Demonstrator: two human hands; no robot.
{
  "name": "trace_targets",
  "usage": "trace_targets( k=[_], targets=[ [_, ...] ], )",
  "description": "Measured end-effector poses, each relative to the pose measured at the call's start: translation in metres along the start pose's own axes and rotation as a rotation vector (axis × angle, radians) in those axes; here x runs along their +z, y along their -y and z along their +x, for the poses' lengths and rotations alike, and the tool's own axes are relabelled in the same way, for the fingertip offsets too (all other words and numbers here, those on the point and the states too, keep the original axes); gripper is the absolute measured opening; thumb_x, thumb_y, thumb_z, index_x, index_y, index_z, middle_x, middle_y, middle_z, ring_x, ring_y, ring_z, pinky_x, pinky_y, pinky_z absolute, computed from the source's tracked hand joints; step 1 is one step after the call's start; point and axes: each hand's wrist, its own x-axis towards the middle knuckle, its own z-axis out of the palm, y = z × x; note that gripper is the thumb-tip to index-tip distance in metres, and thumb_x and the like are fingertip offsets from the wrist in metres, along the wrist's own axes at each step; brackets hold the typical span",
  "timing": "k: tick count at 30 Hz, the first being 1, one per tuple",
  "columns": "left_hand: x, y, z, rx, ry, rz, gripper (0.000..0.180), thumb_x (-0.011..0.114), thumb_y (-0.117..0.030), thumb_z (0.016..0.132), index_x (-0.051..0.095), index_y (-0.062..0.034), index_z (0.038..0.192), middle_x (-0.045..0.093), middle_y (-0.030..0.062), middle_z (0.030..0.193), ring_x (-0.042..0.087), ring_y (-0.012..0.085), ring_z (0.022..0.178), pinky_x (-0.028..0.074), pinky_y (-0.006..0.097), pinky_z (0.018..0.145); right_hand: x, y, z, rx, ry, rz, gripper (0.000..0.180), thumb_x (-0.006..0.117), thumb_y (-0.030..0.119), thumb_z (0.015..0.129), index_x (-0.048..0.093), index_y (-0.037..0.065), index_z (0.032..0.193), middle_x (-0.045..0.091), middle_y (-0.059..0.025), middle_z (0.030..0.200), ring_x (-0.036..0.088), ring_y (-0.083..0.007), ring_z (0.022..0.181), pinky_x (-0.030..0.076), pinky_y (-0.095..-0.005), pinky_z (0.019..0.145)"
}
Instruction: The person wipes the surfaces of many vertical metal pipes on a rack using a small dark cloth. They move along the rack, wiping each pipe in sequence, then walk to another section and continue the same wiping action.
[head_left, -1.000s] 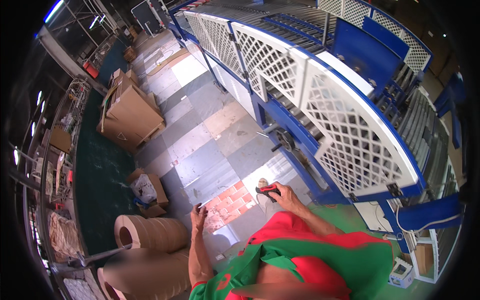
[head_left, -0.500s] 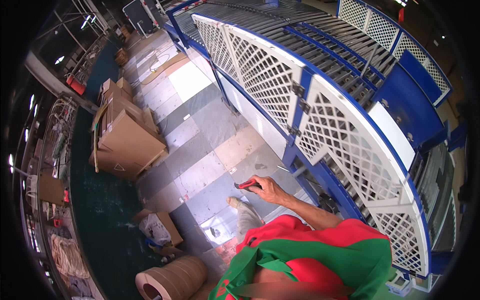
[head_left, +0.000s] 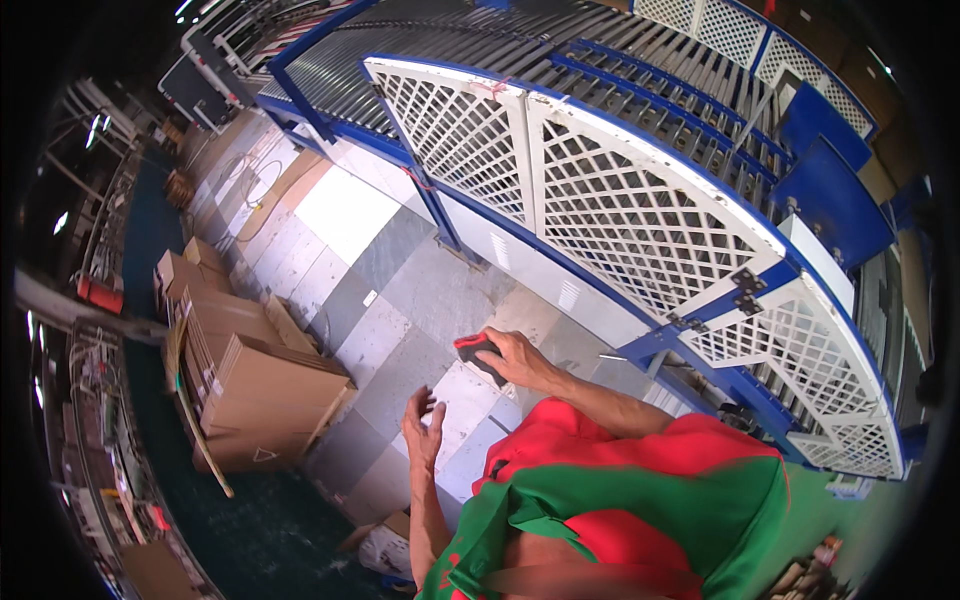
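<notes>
My right hand (head_left: pixel 518 362) is closed around a small red-and-black object (head_left: pixel 474 347), whose exact kind I cannot make out. It is held out in front of my body, above the tiled floor (head_left: pixel 395 335). My left hand (head_left: pixel 423 424) is raised to the left of it and a little nearer to me. Its fingers are loosely bent and apart, with nothing in them. The two hands do not touch each other. A red and green garment (head_left: pixel 620 500) covers my body at the bottom of the view.
On the right a curved roller conveyor (head_left: pixel 620 95) runs behind white lattice guards (head_left: pixel 620 200) on a blue frame. Flattened cardboard boxes (head_left: pixel 265 395) stand on the left along a dark green belt (head_left: pixel 235 530). A box with white plastic (head_left: pixel 385 550) sits low on the left.
My left hand has come into view. The right hand still holds the red-and-black object, slightly higher in the picture. The view has turned, moving the boxes lower and the conveyor guards further right.
</notes>
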Motion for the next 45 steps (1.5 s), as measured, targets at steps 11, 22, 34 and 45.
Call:
trace_targets(
  k=[11, 22, 34, 45],
  targets=[
    [-0.080, 0.017, 0.295, -0.084, -0.171, -0.615, 0.047, 0.062, -0.019, 0.105, 0.050, 0.0004, 0.146, 0.063, 0.0107, 0.131, 0.060, 0.0196, 0.119, 0.048, 0.034, 0.102, 0.122, 0.020, 0.338, -0.110, 0.548, 0.340, 0.039, 0.063, 0.030, 0.099, 0.064, -0.001, 0.123, 0.072, -0.0215, 0.108, 0.071, -0.0346, 0.100, 0.054, -0.0438, 0.086],
    [-0.188, 0.099, 0.492, -0.352, -0.152, -1.189, 0.054, 0.049, -0.043, 0.108, 0.048, -0.0070, 0.148, 0.057, 0.0091, 0.146, 0.057, 0.0270, 0.131, 0.046, 0.047, 0.110, 0.066, 0.201, 0.607, -1.284, -0.246, 0.217, 0.016, 0.070, 0.015, 0.088, 0.065, 0.008, 0.101, 0.070, -0.0070, 0.102, 0.070, -0.0235, 0.085, 0.058, -0.0352, 0.068],
    [-0.229, 0.116, 0.838, -0.220, 0.366, -1.022, 0.054, 0.043, -0.040, 0.111, 0.042, -0.0034, 0.151, 0.057, 0.0128, 0.139, 0.059, 0.0263, 0.125, 0.047, 0.047, 0.108, 0.147, 0.049, 0.773, -0.471, -0.393, -0.033, 0.041, 0.074, -0.003, 0.087, 0.062, 0.000, 0.126, 0.073, -0.0167, 0.116, 0.075, -0.0289, 0.094, 0.062, -0.0377, 0.082],
    [-0.099, 0.064, 1.013, 0.032, 0.506, -0.430, 0.045, 0.050, -0.033, 0.112, 0.051, -0.0008, 0.144, 0.063, 0.0061, 0.119, 0.055, 0.0125, 0.106, 0.046, 0.030, 0.095, 0.198, -0.131, 0.829, 0.174, -0.509, -0.028, 0.030, 0.069, 0.001, 0.092, 0.062, 0.004, 0.121, 0.072, -0.0150, 0.104, 0.075, -0.0276, 0.090, 0.060, -0.0380, 0.079]
  ],
)
